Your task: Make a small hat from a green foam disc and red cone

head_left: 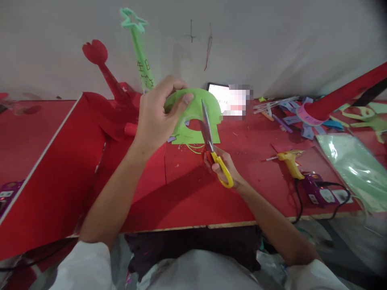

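My left hand (pixel 161 106) pinches the upper left of a bright green sheet (pixel 208 100), thumb in front and fingers behind. This sheet has a rounded top, and a curved opening shows lower down, with the red table visible through it. In my right hand (pixel 225 163) is a pair of scissors (pixel 207 127) with yellow and orange-red handles. Their blades look closed and point upward, in front of the green sheet. Whether the blades touch the sheet I cannot tell. Thin green offcuts (pixel 193 149) lie on the table just below it.
A red upright panel (pixel 51 161) stands at the left of the red table (pixel 187 201). Behind are a red spoon-shaped piece (pixel 101 64), a green star-topped stick (pixel 140 52) and a lit phone (pixel 225 98). Rightward lie a yellow glue gun (pixel 290 161), a purple power box (pixel 322 191) and green plastic sheets (pixel 350 165).
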